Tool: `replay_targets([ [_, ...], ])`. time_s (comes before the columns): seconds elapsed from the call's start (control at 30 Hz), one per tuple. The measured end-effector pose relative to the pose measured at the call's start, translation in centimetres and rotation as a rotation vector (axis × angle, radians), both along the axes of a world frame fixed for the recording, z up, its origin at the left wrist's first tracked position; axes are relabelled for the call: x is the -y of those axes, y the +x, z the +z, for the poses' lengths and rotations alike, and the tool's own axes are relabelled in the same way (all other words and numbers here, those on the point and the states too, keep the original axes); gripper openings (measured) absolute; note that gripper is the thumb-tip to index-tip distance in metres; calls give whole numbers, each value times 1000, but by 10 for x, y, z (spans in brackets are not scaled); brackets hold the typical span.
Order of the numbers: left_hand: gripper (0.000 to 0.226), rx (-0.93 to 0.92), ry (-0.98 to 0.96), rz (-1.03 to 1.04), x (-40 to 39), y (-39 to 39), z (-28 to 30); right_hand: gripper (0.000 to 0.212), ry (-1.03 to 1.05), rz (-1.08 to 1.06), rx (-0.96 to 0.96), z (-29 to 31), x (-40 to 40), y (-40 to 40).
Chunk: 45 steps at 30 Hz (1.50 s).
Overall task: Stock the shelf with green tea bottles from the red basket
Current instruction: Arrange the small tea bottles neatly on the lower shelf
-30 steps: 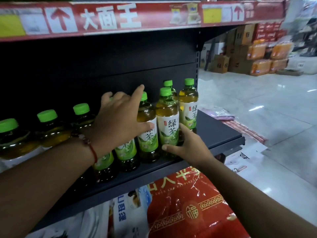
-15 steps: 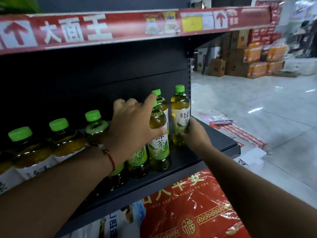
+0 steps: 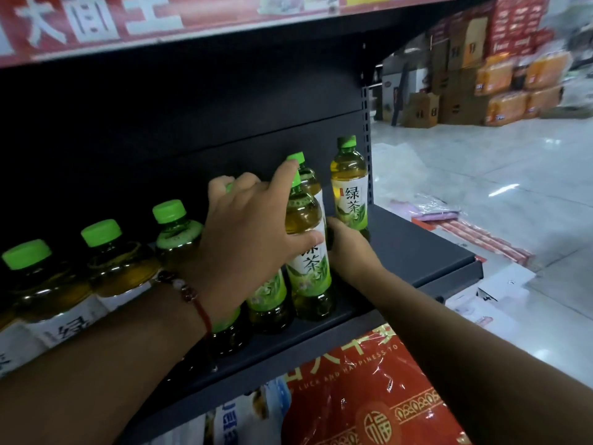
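Fingers (image 3: 221, 187) of the left hand (image 3: 244, 232) lie spread and nearly straight across the tops of the front-row green tea bottles, the index tip on a green cap (image 3: 296, 159) and the thumb pressed against the shoulder of the front bottle (image 3: 306, 252); they press rather than close round anything. To their left stand three capped bottles (image 3: 170, 226) in a tight rank, labels partly cut off by the forearm, which wears a red cord bracelet (image 3: 192, 297). Under the palm, further bottles show only their green lower labels. Right of the front bottle, the right hand (image 3: 348, 248) reaches in low behind it; its fingers are hidden behind the bottles, so whether they hold one cannot be told. Just beyond it stands the end bottle (image 3: 349, 191), upright, slightly apart from the group, close to the shelf upright. The shelf (image 3: 417, 252) is bare to the right of it. The red basket is not in view.

Judged risk: the bottles are tall and narrow, standing close together near the front edge. A sideways push from the spread left hand could tip one into its neighbours and knock down the rank, or slide a front bottle off the lip. The right hand's withdrawal, if hasty, could clip the end bottle, which has no neighbour on its right to steady it.
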<state>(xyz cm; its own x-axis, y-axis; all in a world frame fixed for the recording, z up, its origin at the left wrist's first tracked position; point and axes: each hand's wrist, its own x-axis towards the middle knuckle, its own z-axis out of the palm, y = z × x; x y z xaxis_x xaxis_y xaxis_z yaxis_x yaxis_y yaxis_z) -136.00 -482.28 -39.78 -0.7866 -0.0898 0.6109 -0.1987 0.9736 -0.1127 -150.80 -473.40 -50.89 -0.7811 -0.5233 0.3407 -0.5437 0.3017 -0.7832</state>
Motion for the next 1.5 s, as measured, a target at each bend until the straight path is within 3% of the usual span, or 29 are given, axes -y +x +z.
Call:
replay_targets([
  [0.63,98,56,-11,34,-6,3,5,56,63,77,60,-3,-75,8],
  [1.1,98,108,-46,72,-9,0,9,57,17,27,63,-12,-77,28],
  [1.33,108,108,-85,123,-7,-6,7,61,81,113,150,-1,-81,23],
  [1.43,108,44,-101,52,-16,-10,11,60,-120,122,308,8,-91,18],
  [1.5,108,19,-141,-5,-22,-18,11,50,-333,-66,395,13,-97,12],
])
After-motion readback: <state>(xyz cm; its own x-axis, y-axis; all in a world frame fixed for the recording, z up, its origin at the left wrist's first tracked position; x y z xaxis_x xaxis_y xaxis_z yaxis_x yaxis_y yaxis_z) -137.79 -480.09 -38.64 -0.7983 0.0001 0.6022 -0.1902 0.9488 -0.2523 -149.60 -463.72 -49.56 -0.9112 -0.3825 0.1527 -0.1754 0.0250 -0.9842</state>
